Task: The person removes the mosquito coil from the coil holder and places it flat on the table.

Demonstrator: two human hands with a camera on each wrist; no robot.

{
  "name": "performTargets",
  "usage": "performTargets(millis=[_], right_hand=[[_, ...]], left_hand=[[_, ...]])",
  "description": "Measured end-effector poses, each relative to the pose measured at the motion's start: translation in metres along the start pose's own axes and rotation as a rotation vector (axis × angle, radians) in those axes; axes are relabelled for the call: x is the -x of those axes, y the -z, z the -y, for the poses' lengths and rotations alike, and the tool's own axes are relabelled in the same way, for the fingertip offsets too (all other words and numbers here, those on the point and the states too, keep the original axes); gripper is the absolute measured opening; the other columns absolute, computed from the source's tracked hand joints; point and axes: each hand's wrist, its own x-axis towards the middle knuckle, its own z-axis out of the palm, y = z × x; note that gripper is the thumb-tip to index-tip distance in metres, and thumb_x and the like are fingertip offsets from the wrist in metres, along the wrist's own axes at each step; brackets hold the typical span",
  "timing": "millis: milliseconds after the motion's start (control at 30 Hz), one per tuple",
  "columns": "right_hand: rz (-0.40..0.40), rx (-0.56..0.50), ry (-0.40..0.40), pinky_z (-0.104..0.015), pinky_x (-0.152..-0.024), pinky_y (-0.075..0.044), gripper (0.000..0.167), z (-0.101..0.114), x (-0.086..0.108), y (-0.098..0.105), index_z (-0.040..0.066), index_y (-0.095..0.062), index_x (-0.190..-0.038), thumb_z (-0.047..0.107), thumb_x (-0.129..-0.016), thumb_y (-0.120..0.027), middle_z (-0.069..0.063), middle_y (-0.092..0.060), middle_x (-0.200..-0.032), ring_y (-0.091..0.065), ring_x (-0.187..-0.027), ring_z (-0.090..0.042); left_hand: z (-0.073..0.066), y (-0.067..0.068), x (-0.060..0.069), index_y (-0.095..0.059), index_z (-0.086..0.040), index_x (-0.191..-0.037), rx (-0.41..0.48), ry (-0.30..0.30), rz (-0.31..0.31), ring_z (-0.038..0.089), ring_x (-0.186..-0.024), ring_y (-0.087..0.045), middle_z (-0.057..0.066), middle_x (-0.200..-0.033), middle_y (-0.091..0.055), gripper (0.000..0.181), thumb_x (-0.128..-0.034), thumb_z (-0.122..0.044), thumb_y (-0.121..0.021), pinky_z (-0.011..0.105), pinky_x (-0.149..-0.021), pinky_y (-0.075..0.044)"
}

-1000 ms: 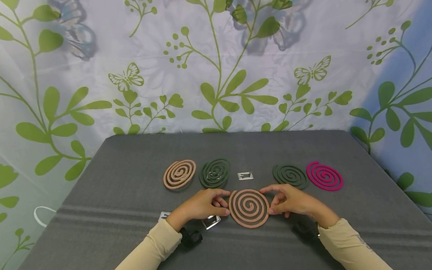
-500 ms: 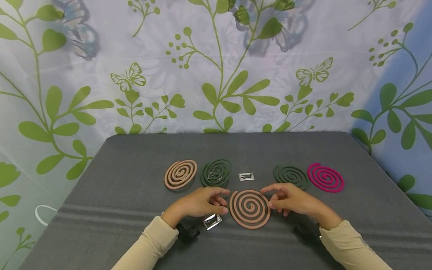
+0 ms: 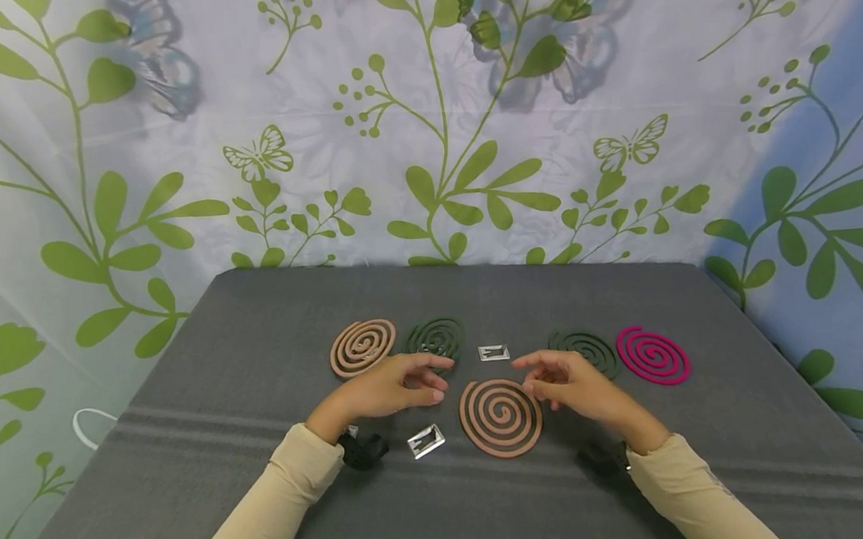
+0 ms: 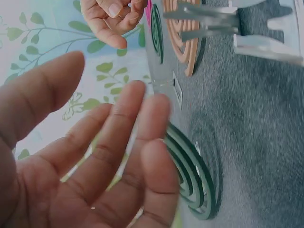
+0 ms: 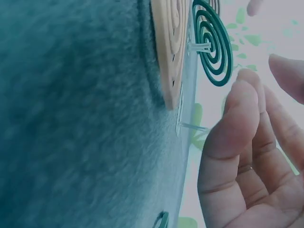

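Observation:
A brown mosquito coil [image 3: 504, 455] lies flat at the front middle of the grey table. My left hand [image 3: 390, 387] hovers to its left, fingers loosely spread, holding nothing; the left wrist view shows its bare palm. Above the coil's right edge is my right hand [image 3: 583, 388], its fingers relaxed and nothing between them. The right wrist view shows that hand [image 5: 256, 156] apart from the brown coil [image 5: 166, 52]. A small metal coil stand [image 3: 425, 441] lies left of the coil, its raised prong [image 4: 209, 21] large in the left wrist view.
Behind stand a tan coil [image 3: 363, 349], a dark green coil [image 3: 443, 329] partly behind my left hand, another green coil [image 3: 587, 344] and a pink coil [image 3: 653, 357]. Another metal stand [image 3: 493, 353] sits between the green coils. A patterned curtain [image 3: 421, 120] hangs behind the table.
Both hands have let go of the brown coil and drawn away from it. The left hand has moved left and up, the right slightly up. The coil stays on the table.

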Motion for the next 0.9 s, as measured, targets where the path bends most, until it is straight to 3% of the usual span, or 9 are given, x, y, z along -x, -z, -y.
performTargets(millis=[333,533,733,900], right_hand=[[-0.1,0.09,-0.006,-0.039,-0.072,-0.062,0.033,0.01,-0.015,-0.007,-0.01,-0.068,-0.135,0.007,-0.106,-0.07,-0.019,-0.074,-0.108,-0.071,-0.09,-0.029],[-0.125,0.111,0.003,-0.041,-0.074,-0.062,0.033,0.012,-0.024,-0.009,-0.008,-0.068,-0.135,0.008,-0.106,-0.071,-0.016,-0.074,-0.108,-0.07,-0.092,-0.033],[-0.142,0.099,-0.036,-0.047,-0.075,-0.063,0.036,0.016,-0.033,-0.01,-0.007,-0.068,-0.137,0.011,-0.106,-0.072,-0.015,-0.074,-0.109,-0.07,-0.092,-0.039],[-0.138,0.073,-0.042,-0.044,-0.075,-0.063,0.038,0.019,-0.045,-0.013,-0.009,-0.066,-0.138,0.01,-0.106,-0.072,-0.018,-0.075,-0.111,-0.07,-0.095,-0.042]], left_hand=[[0.0,0.012,0.001,-0.065,0.006,-0.143,0.055,-0.105,-0.345,0.027,-0.108,-0.072,0.025,-0.124,-0.075,0.037,-0.1092,-0.009,-0.066,0.035,-0.093,-0.058],[0.004,0.021,0.001,-0.065,0.004,-0.143,0.082,-0.093,-0.428,0.03,-0.108,-0.072,0.028,-0.126,-0.073,0.038,-0.1071,-0.006,-0.068,0.035,-0.091,-0.057],[0.004,0.026,-0.004,-0.068,-0.003,-0.144,0.062,0.002,-0.53,0.031,-0.108,-0.073,0.017,-0.125,-0.076,0.04,-0.1048,-0.011,-0.074,0.038,-0.085,-0.056],[0.006,0.031,-0.005,-0.066,-0.001,-0.146,0.081,0.028,-0.519,0.036,-0.111,-0.071,0.021,-0.127,-0.075,0.042,-0.1059,-0.011,-0.072,0.04,-0.088,-0.055]])
